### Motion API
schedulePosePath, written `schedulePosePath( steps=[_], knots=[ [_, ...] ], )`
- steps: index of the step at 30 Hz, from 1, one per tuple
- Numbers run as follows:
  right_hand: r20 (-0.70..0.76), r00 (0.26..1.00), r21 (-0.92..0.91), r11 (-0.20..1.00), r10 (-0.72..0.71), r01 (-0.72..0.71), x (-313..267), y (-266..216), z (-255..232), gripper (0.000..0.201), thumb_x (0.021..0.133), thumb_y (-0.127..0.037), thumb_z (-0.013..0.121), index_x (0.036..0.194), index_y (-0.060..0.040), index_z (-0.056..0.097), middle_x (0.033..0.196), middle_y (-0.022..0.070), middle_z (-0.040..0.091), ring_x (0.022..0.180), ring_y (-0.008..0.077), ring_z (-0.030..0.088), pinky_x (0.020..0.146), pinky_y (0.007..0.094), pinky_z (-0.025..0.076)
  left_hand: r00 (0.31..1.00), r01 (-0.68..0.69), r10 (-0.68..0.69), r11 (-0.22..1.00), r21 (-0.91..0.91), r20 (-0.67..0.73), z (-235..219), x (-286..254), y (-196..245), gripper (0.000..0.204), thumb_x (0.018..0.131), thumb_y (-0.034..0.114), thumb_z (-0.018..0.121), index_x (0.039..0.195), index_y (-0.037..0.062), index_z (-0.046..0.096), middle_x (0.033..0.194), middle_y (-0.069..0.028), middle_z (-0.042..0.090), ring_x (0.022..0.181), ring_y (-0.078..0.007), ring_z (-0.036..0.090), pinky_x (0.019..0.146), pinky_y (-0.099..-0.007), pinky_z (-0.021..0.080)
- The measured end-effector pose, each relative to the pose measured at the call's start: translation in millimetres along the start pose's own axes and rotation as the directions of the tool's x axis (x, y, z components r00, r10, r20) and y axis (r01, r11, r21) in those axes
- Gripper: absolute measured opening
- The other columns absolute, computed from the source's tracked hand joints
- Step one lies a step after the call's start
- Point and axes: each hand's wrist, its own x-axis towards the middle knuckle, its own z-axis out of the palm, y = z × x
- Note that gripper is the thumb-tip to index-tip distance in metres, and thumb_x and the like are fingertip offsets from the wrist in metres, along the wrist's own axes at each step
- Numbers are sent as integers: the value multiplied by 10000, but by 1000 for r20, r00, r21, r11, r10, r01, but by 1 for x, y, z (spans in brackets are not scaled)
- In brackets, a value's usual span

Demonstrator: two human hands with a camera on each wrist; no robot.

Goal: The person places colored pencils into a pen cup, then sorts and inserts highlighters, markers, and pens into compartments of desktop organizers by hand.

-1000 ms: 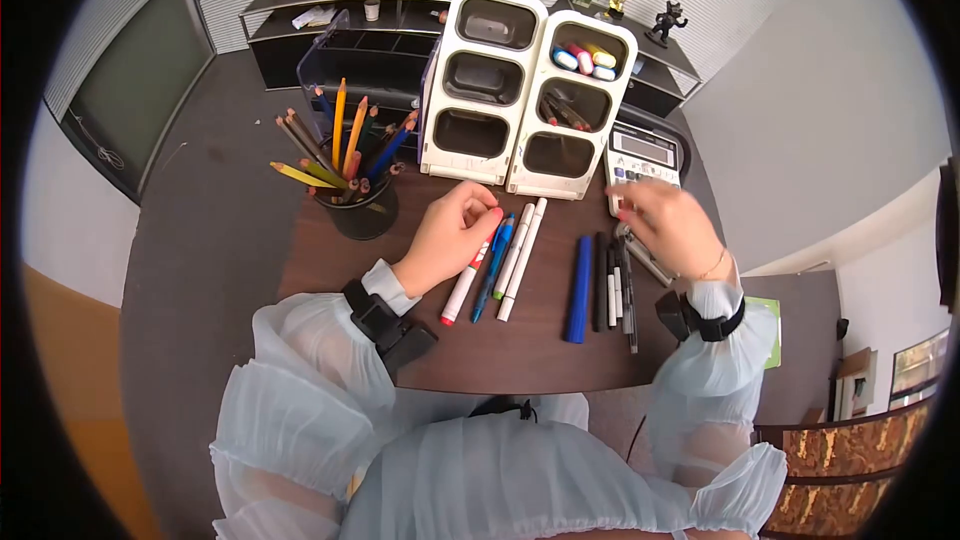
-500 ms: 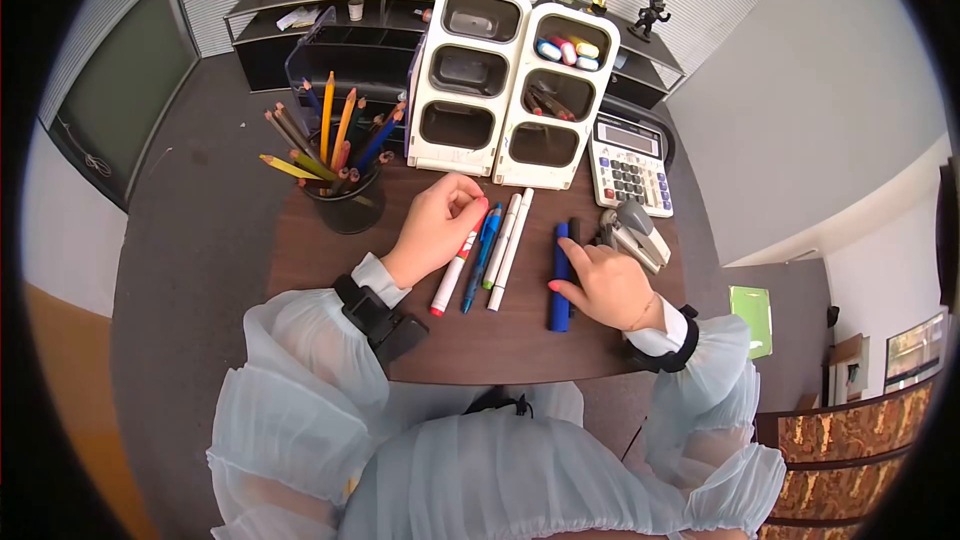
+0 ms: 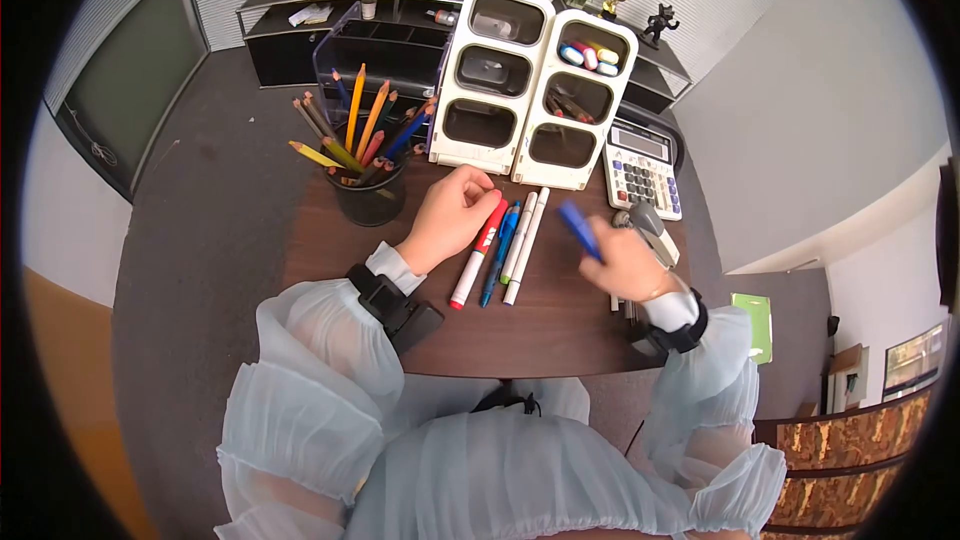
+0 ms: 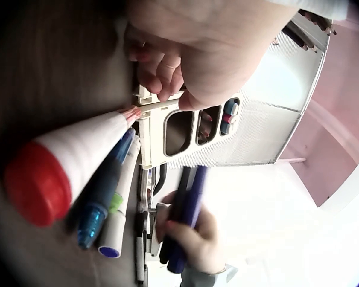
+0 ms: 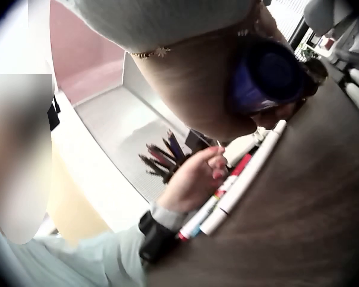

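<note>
My right hand (image 3: 630,265) grips a blue marker (image 3: 580,230) above the right side of the desk. In the left wrist view a black marker (image 4: 178,212) lies alongside the blue one in the same grip. My left hand (image 3: 448,220) rests with loosely bent fingers near the far end of a red-and-white marker (image 3: 478,255), holding nothing. Right of that marker a blue pen (image 3: 501,252) and two slim white markers (image 3: 527,250) lie side by side. Thin dark pens (image 3: 628,309) are partly hidden under my right hand.
A white organizer (image 3: 518,145) with several compartments stands at the back, some holding pens. Left of it is a black mesh cup (image 3: 370,202) full of colored pencils. A calculator (image 3: 645,175) and a stapler (image 3: 655,232) lie at the right.
My right hand came down from over the stapler to the blue marker, then lifted it with the black one. My left hand stays by the red-and-white marker.
</note>
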Motion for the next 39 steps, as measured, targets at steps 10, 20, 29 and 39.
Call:
schedulePosePath(
  steps=[10,20,29,39],
  knots=[
    [-478,874,730,592,85,342,35,13,-32,129,831,-74,599,940,-21,555,992,68,518,926,148,509,817,265,407,998,14,-9,996,-90,60,5,-3,0,127,821,95,597,878,-3,541,674,-57,605,589,-94,548,544,-243,433],
    [-682,690,137,883,-245,449,61,2,-26,224,670,-72,729,877,-81,644,777,54,415,714,199,475,637,290,415,999,2,2,995,-102,42,5,-3,-1,128,819,96,597,877,-9,551,665,-65,607,586,-98,552,541,-247,435],
    [-519,813,-119,964,-265,239,74,11,-9,345,637,20,620,951,-125,619,829,91,474,717,292,570,615,390,482,995,-78,33,863,499,99,-6,-13,30,408,759,364,671,910,11,533,680,-86,594,574,-178,567,549,-295,444],
    [-514,850,-43,994,-111,104,82,18,1,320,736,-75,618,1048,-99,552,832,114,590,707,336,601,628,404,499,959,-194,-62,570,798,277,20,-35,48,599,632,422,733,925,-12,443,843,-162,582,707,-278,620,604,-364,508]
  ],
)
